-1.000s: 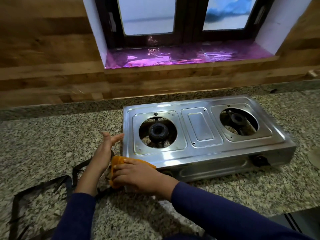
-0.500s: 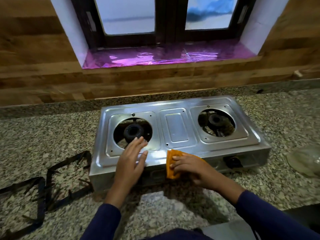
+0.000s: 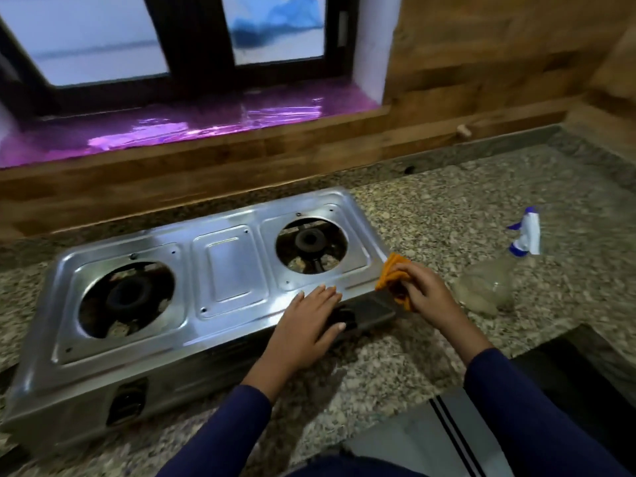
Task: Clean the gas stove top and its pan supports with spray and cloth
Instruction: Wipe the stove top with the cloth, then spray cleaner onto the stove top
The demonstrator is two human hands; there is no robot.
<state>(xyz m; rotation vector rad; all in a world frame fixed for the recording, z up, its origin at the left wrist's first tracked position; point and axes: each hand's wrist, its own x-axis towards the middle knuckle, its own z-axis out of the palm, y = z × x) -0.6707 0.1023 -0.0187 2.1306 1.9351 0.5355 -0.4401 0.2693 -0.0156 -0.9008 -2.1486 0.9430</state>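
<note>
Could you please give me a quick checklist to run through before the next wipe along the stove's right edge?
1. Cloth in hand: ok. The right hand grips the orange cloth at the front right corner of the stove.
2. Stove steadied: ok. The left hand lies flat on the front edge.
3. Pan supports off the top: ok. Both burner openings are bare; the supports are out of view.
4. Spray within reach: ok. The spray bottle lies on its side on the counter, right of the cloth.
5. Burners off: cannot tell. No flame shows, but the knobs' positions cannot be read.
</note>
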